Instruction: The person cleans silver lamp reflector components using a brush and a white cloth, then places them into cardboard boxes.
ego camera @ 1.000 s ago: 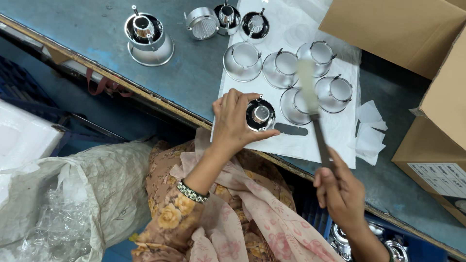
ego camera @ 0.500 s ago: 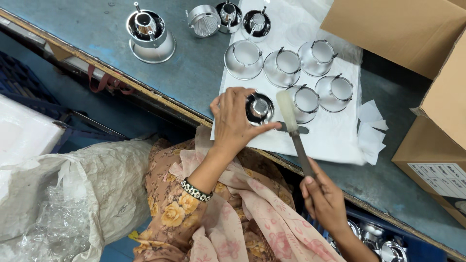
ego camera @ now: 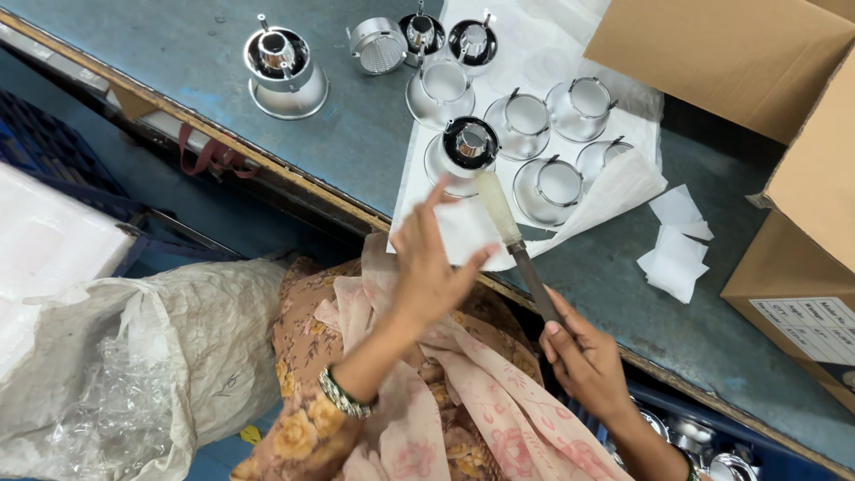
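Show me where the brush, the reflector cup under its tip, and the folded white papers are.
brush [ego camera: 525,258], head view, on the dark handle below the pale bristles.
reflector cup [ego camera: 469,142], head view, on its dark shiny top.
folded white papers [ego camera: 677,254], head view, on the middle of the small pile.

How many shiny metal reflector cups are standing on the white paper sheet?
6 on the white paper sheet: three in the far row; nearer, one with a black cap, one beside it, one half hidden under the folded paper.

Metal cups [ego camera: 525,120] on sheet [ego camera: 463,227], boxes [ego camera: 739,53] right.
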